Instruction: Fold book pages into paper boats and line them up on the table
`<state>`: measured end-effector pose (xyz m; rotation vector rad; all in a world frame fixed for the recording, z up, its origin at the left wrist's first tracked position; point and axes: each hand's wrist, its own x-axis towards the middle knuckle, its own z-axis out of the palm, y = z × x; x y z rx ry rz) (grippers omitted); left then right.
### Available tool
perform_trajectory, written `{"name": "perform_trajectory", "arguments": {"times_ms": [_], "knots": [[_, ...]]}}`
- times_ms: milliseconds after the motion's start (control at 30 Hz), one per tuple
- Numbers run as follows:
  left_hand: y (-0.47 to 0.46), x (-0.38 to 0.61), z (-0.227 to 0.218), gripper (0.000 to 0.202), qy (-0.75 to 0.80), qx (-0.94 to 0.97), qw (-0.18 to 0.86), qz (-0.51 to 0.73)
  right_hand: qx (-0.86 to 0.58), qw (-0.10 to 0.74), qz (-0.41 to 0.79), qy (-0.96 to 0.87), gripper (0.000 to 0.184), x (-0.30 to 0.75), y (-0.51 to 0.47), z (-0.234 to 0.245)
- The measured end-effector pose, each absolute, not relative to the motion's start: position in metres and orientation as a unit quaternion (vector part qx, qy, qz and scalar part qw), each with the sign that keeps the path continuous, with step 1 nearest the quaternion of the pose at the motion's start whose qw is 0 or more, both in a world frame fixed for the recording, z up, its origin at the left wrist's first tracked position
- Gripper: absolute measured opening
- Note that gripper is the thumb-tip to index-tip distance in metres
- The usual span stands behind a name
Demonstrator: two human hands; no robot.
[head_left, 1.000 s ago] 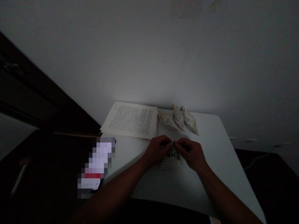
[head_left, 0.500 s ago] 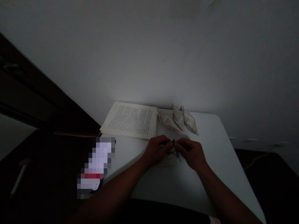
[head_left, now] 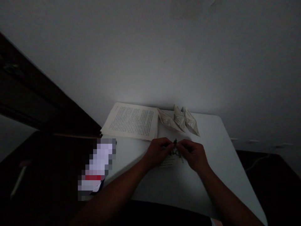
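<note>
At the middle of the table, my left hand (head_left: 160,152) and my right hand (head_left: 191,152) meet almost fingertip to fingertip. Both are closed in a pinch at the top of a piece of printed paper (head_left: 167,164). Dark, bold marks show on the paper just under the fingertips, and lines of small print lie lower down. The fingers cover much of it, so its folds cannot be made out. Behind the hands sit three folded paper boats, a left one (head_left: 170,121), a middle one (head_left: 179,117) and a right one (head_left: 191,121).
A stack of printed pages (head_left: 131,121) lies at the table's back left. A phone (head_left: 97,166), its screen blurred out, rests by the left edge. The white table (head_left: 225,163) stands against a wall (head_left: 150,56). Dark furniture (head_left: 47,94) is on the left.
Both hands stay nearly in place, pinching the paper. The fingertips and the paper's dark top shift very slightly.
</note>
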<state>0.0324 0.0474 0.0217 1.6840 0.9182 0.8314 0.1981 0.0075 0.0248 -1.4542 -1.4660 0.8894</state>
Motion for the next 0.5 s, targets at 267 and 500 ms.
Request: {"name": "perform_trajectory", "arguments": {"times_ms": [267,500], "knots": [[0.0472,0.0331,0.0252,0.019,0.392,0.683,0.514,0.34,-0.585,0.429,0.357,-0.588,0.026,0.1996,0.0078,0.0205],[0.0473,0.0329,0.0235,0.02,0.395,0.677,0.508,0.357,-0.586,0.435,0.344,-0.591,0.024,0.1995,0.0078,0.0203]]}}
